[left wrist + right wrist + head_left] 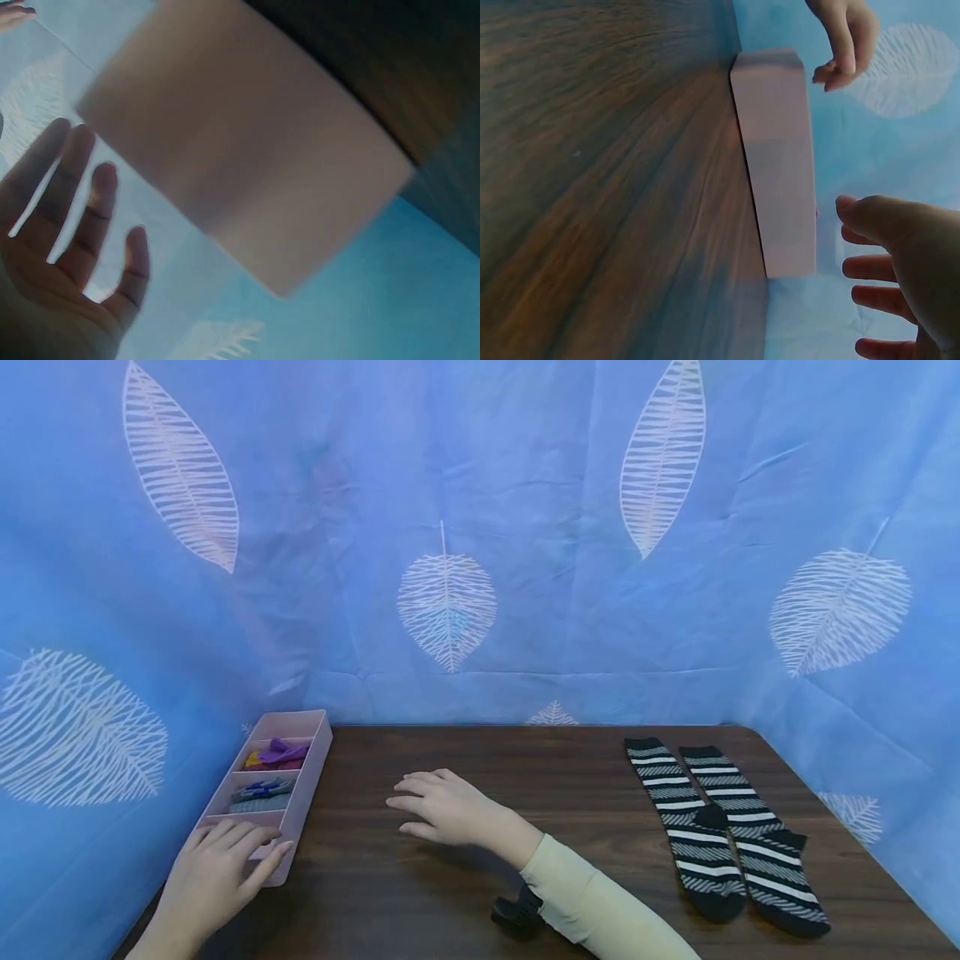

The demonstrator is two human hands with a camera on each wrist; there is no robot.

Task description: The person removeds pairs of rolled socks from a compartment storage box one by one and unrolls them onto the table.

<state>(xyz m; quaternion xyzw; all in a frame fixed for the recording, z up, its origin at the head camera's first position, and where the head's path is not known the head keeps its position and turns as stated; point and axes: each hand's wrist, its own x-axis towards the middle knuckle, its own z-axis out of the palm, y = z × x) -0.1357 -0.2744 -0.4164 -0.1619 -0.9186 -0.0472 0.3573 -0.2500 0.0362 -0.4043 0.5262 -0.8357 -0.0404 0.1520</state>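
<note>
Our left hand (pixel 213 868) lies spread on the pink organizer (pixel 306 781)'s near end, right hand (pixel 442 806) spread beside; light, rigid plastic, so we'd grip the walls.

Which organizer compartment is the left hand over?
The nearest, front one: the left hand rests its fingers on that end of the pink organizer. The compartments behind it hold purple and blue items.
</note>
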